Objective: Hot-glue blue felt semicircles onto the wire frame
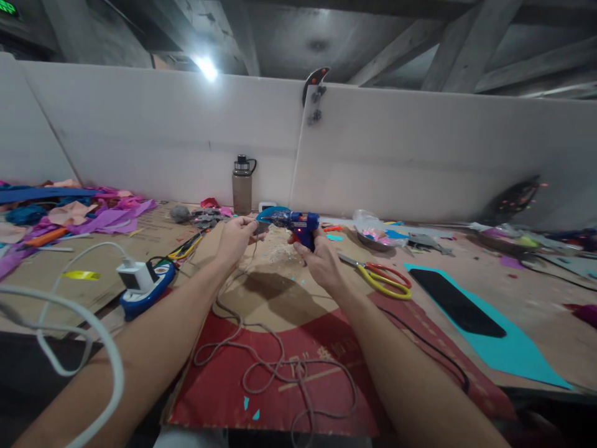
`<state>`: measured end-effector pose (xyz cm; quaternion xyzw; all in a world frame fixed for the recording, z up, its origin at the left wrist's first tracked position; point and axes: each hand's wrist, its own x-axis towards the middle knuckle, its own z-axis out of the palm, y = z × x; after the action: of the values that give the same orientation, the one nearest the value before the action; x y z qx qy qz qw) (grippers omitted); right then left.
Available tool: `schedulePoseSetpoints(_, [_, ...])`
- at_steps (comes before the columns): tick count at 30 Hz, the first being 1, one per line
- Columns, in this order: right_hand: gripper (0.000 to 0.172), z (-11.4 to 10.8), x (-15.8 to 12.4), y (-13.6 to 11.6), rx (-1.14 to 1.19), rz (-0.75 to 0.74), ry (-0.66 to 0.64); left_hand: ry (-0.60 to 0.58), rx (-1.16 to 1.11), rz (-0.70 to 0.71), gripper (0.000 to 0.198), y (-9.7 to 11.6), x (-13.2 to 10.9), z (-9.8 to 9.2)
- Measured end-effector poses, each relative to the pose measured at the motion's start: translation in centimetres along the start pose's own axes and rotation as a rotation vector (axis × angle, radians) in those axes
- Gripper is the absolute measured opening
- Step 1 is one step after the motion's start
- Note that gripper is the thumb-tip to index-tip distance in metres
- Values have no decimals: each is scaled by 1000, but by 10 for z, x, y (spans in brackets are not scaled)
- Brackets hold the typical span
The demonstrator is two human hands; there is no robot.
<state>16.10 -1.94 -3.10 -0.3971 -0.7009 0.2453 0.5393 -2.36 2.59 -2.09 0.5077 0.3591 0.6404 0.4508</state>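
My right hand (321, 260) is wrapped round the handle of a blue hot glue gun (305, 225), which points left and shows a small red light. My left hand (239, 239) pinches a blue piece (274, 212) that looks like felt, with the gun's nozzle right against or just over it; whether they touch I cannot tell. A thin greyish-brown cord (254, 354) runs down from the left fingers and lies in loose loops over a red and tan cardboard sheet (219, 386). Small turquoise scraps (246, 403) lie near its front edge.
Scissors (385, 280) with red and yellow handles lie right of the cardboard. Beyond is a black phone (454, 302) on turquoise felt (517, 354). A blue power strip (144, 298) with a white charger, a bottle (242, 186) and felt scraps (107, 214) stand left. White cable (116, 354) crosses the left foreground.
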Motion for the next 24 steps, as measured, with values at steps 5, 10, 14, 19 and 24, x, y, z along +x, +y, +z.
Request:
schedulePoseSetpoints(5, [21,0,0,-4,-50,-7,10,-18,5,14,14,0,-1,1])
schedulePoseSetpoints(10, [23,1,-1,-4,-92,2,19,-38,39,5,10,2,-3,4])
schedulePoseSetpoints(14, [22,1,0,-5,-90,-19,27,-47,37,-4,13,5,-5,5])
schedulePoseSetpoints(19, [22,2,1,-3,-107,-34,28,-33,20,-28,13,7,-6,7])
schedulePoseSetpoints(24, [24,3,1,-1,-120,-27,21,-35,53,-22,11,6,-5,6])
